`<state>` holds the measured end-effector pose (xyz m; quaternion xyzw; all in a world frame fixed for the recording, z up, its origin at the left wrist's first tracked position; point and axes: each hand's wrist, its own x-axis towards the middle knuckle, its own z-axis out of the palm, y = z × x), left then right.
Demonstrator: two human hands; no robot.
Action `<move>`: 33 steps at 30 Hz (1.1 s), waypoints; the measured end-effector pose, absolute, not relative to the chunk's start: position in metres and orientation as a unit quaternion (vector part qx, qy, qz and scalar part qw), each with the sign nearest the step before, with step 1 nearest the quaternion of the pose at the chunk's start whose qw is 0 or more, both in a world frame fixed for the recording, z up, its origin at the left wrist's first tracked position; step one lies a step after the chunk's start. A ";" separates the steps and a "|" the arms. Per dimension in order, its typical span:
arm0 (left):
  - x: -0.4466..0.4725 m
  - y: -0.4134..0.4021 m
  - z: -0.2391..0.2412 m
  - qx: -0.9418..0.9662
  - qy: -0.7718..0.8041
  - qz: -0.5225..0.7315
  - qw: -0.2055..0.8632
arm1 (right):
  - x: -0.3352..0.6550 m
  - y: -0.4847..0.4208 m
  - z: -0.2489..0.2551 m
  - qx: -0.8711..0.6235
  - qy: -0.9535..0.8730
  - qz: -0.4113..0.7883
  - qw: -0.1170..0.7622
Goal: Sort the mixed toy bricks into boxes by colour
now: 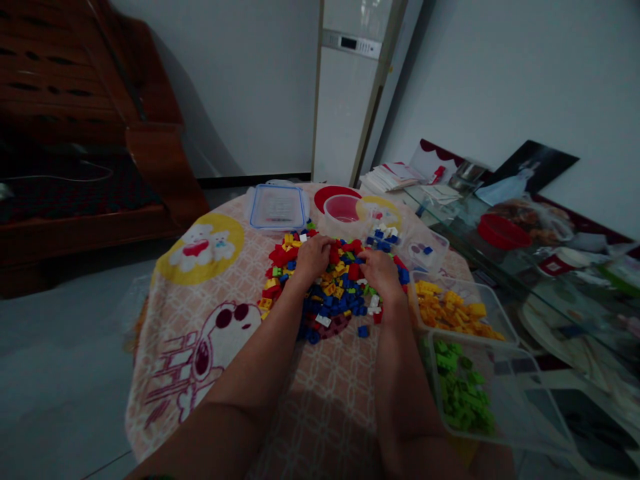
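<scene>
a big messy pile of toy bricks (334,290) sits in the middle of the table, on a pink cloth (330,387) with white loops on it. the bricks are small and look hard and a bit shiny. they are red, blue, yellow, green and white, all mixed up. lots of red ones are at the far side and the left edge, yellow ones are in the middle, and many dark blue ones are at the near side. some show round bumps, and some yellow ones show hollow insides. one white brick (323,321) lies flat near the front, and a blue brick (363,331) lies just apart from the pile. the left hand (314,259) is over the far left part of the pile, with its fingers bent down by red bricks. the right hand (379,271) is at the right side, fingers curled in near a red brick. i cannot tell if either hand is gripping a brick. on the right, yellow bricks (450,310) fill part of one clear tub (495,310), and bright green bricks (463,397) lie in another clear tub (520,403).
</scene>
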<state>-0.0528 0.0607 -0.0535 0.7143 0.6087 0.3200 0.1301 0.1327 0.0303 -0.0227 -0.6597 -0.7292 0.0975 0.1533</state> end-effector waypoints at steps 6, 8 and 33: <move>-0.053 0.061 -0.054 0.714 0.611 0.315 0.132 | 0.140 0.036 -0.027 -0.654 -0.690 0.164 0.263; -0.053 0.062 -0.054 0.715 0.611 0.312 0.133 | 0.144 0.037 -0.029 -0.654 -0.659 0.197 0.316; -0.052 0.061 -0.053 0.712 0.615 0.312 0.132 | 0.130 0.027 -0.017 -0.656 -0.698 0.191 0.215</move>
